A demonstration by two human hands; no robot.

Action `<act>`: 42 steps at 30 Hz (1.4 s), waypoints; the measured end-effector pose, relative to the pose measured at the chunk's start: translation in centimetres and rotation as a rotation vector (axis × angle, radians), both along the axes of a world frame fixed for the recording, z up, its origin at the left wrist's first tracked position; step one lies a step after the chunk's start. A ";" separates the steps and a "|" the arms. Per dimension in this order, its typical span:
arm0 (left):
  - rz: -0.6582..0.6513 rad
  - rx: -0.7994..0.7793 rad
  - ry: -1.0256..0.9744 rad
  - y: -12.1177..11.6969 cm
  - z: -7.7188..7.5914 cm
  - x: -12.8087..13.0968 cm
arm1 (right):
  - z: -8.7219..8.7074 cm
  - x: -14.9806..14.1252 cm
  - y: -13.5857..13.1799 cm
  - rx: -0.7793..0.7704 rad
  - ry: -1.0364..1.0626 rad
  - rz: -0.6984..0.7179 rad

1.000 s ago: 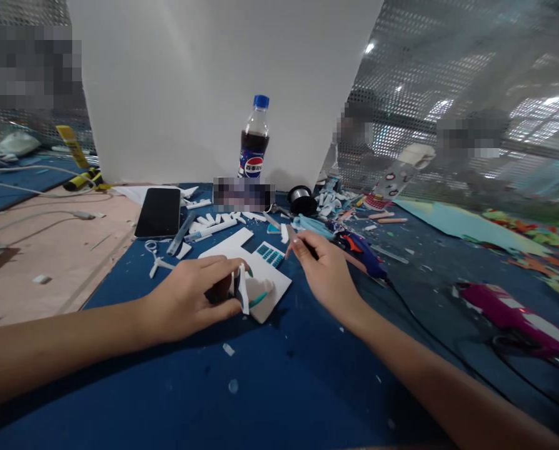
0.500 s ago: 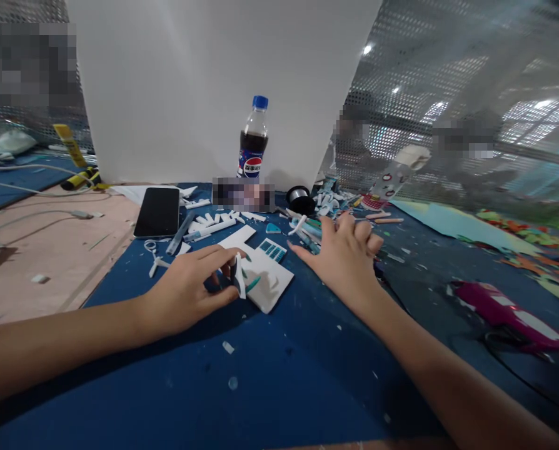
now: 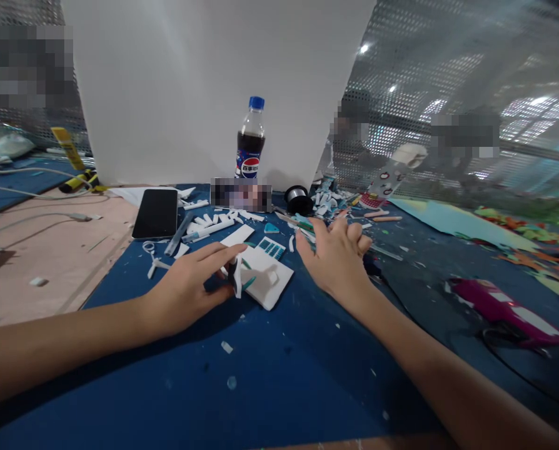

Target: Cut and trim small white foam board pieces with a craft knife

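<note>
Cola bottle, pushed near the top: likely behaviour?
The cola bottle would probably tip, being tall and narrow. Likely fairly heavy, with dark drink up to its shoulder. A spill seems unlikely with the blue cap on.

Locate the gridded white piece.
In the head view, the gridded piece lies near centre, between the left hand and the right hand, below the blue triangle.

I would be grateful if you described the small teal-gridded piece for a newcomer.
Find the cola bottle, then come nearer, to the flat white board between the left hand and the right hand. By its far edge lies the small piece; unlike the plain white scraps nearby, it bears a grid of teal rectangles.
</note>
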State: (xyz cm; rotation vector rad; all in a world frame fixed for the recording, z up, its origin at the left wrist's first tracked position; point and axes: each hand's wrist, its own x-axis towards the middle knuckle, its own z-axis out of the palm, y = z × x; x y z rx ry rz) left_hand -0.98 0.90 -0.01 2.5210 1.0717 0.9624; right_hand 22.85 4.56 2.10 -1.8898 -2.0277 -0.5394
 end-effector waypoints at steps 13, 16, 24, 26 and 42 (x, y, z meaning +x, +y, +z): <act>0.116 -0.095 -0.082 0.3 0.6 0.3 | 0.6 -3.0 -3.9 -0.120 0.312 0.649; 0.139 -0.130 -0.099 0.4 0.6 0.3 | 0.7 -3.1 -4.4 -0.235 0.266 0.771; 0.151 -0.129 -0.098 0.4 0.4 0.1 | 0.6 -2.6 -3.9 -0.415 0.191 0.723; 0.166 -0.139 -0.109 0.4 0.3 0.2 | 0.8 -2.4 -3.6 -0.425 0.169 0.708; 0.043 0.030 -0.009 0.3 0.1 0.2 | 0.0 -3.1 -3.9 -0.304 0.463 0.805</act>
